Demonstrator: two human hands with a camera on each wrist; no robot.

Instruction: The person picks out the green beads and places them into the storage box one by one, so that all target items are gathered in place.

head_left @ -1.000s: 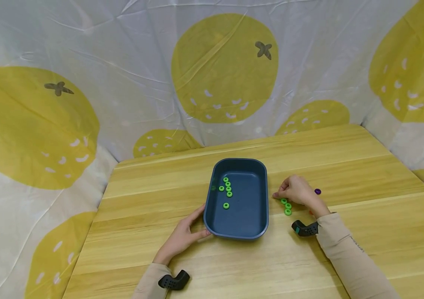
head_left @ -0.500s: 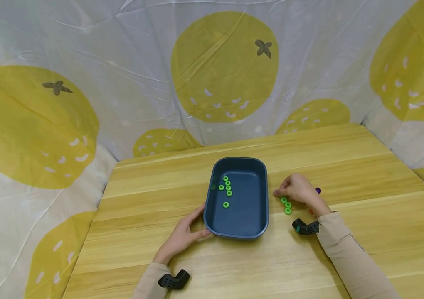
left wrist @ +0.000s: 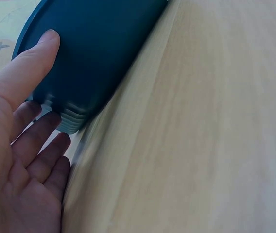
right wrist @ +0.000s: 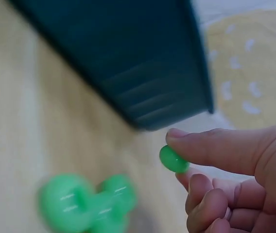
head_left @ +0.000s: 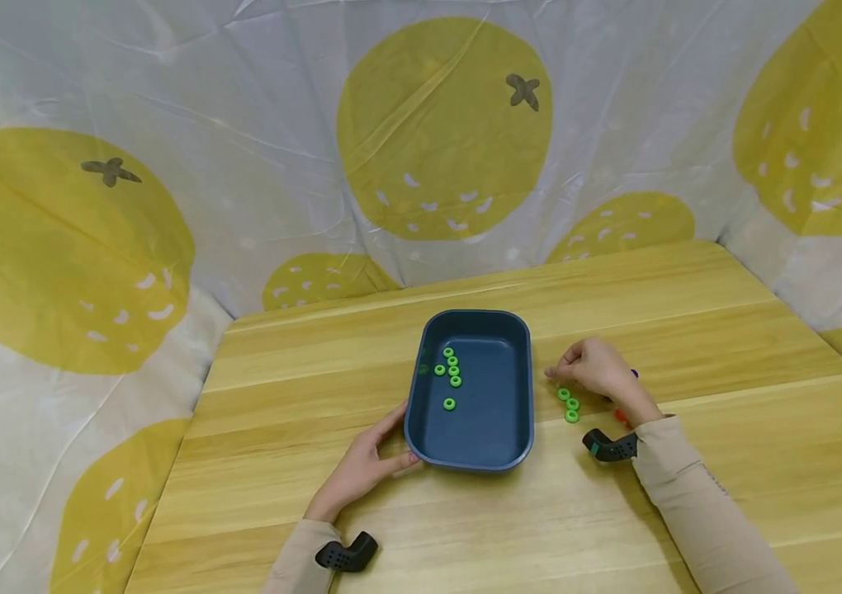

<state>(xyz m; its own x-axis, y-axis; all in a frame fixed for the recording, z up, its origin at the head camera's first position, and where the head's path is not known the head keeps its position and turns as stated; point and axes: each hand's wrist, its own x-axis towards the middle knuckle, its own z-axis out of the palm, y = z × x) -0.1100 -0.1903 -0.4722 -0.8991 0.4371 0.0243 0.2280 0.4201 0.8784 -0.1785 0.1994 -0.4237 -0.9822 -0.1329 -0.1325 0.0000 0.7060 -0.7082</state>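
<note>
A deep blue rectangular tray (head_left: 495,429) lies on the table, several green ring beads (head_left: 454,371) inside it, toward its left. My left hand (head_left: 361,474) rests at its near left corner, the thumb laid against the outer wall (left wrist: 99,43) and the other fingers loosely extended beside it. To the right of the tray, my right hand (head_left: 593,367) pinches one green ring bead (right wrist: 173,159) between thumb and index finger, with the remaining fingers curled in. Below those fingertips, more green ring beads (head_left: 573,404) sit touching on the tabletop.
Red beads (head_left: 621,415) and a purple bead (head_left: 634,374) lie partly hidden behind the right wrist. The wooden table (head_left: 302,396) reaches back to a white cloth (head_left: 257,165) printed with yellow fruit. Each wrist carries a black strap-on device (head_left: 610,445).
My right hand has risen slightly away from the beads on the table, pinching its bead. More of the red beads shows now, less of the purple one. The left hand stays put.
</note>
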